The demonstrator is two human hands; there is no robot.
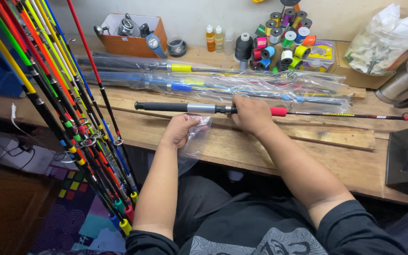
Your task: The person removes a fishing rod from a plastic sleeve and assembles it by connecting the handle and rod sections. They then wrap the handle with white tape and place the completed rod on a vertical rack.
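A fishing rod [175, 107] with a black handle, silver reel seat and red grip lies across the wooden workbench [336, 137], its thin dark blank running off to the right. My right hand [251, 114] is closed over the rod just left of the red grip. My left hand [179, 130] holds a clear plastic sleeve [195, 144] that hangs over the bench's front edge, just below the rod's handle.
Two more rods in clear plastic wrap [213, 80] lie behind. A rack of several coloured rods [67, 113] leans at the left. Thread spools [279, 40], small bottles [215, 38], a cardboard box of reels [133, 33], a plastic bag [393, 38], a metal mug [407, 82] and a black stand [407, 153] crowd the bench.
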